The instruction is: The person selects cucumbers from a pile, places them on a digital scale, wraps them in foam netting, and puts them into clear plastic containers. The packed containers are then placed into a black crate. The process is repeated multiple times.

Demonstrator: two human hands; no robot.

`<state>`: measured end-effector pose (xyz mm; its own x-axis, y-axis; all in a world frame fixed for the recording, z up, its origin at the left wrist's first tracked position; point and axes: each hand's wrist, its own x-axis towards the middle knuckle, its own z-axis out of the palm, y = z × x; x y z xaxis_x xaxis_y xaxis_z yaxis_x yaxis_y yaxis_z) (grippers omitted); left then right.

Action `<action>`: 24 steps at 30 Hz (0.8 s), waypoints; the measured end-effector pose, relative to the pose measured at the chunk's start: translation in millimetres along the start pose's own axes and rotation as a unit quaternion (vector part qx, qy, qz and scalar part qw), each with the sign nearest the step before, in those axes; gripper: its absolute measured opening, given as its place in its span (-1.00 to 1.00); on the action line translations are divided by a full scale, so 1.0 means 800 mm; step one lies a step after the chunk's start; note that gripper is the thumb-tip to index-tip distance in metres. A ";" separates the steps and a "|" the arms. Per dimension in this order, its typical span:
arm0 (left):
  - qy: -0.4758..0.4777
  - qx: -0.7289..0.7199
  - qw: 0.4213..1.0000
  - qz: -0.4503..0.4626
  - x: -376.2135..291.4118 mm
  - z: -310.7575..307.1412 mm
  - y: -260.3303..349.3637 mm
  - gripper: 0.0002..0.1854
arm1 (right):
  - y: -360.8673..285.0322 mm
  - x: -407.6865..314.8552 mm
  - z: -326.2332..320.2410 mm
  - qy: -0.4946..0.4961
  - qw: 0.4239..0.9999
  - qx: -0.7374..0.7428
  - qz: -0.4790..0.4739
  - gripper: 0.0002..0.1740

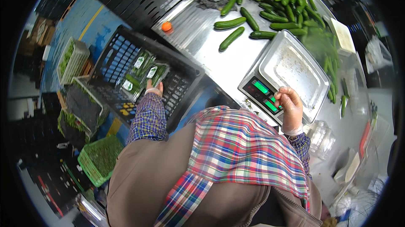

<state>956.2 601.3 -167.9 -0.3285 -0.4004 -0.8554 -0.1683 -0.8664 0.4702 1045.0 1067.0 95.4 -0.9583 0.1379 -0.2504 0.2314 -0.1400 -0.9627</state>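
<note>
My left hand (154,88), in a clear glove, reaches into a black plastic crate (186,65) and grips the near end of a clear plastic pack of cucumbers (160,72). Two similar packs, one cucumber pack (141,63) behind it and another pack (129,87) to its left, lie in the crate; all bear labels. My right hand (290,110), also gloved, hovers at the near edge of a digital scale (250,81), partly covering its lit display. Its fingers are curled together with nothing visible in them. The scale's metal pan (294,65) holds only specks of debris.
Loose cucumbers (281,11) are heaped on the steel table (193,34) beyond the scale. An orange round object (166,26) lies near the table's left edge. Clear plastic containers (321,140) sit right of my right hand. A green crate (101,160) stands on the floor.
</note>
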 end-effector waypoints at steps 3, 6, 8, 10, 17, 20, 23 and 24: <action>0.107 0.105 0.985 -0.081 0.017 -0.002 -0.002 -0.20 | 0.007 -0.012 -0.023 0.056 0.998 -0.026 -0.007 -0.82; 0.147 0.237 0.956 -0.096 0.026 0.004 -0.002 -0.16 | 0.017 -0.022 -0.036 0.095 0.995 -0.003 0.003 -0.82; 0.133 0.261 0.953 -0.072 0.029 0.003 -0.005 -0.18 | 0.022 -0.025 -0.039 0.116 0.993 0.008 0.016 -0.81; 0.109 0.251 0.961 -0.048 0.030 -0.008 -0.017 -0.21 | 0.022 -0.028 -0.041 0.123 0.992 0.020 0.027 -0.81; 0.000 0.313 0.940 -0.137 0.043 -0.077 -0.069 -0.18 | 0.028 -0.027 -0.046 0.144 0.988 -0.012 0.050 -0.81; 0.121 0.302 0.944 -0.047 0.053 -0.062 -0.074 -0.30 | 0.032 -0.024 -0.049 0.095 0.995 -0.011 0.034 -0.83; 0.170 0.238 0.955 -0.049 0.049 -0.037 -0.067 -0.30 | 0.027 -0.029 -0.060 0.119 0.990 -0.047 0.061 -0.83; 0.172 0.228 0.958 -0.037 0.046 -0.033 -0.065 -0.30 | 0.026 -0.027 -0.059 0.117 0.990 -0.052 0.066 -0.81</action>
<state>977.5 623.2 -229.8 0.0134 -0.4854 -0.8742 -0.5927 -0.7080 0.3840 1078.4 1107.1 76.1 -0.8561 0.3510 -0.3794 0.3794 -0.0718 -0.9225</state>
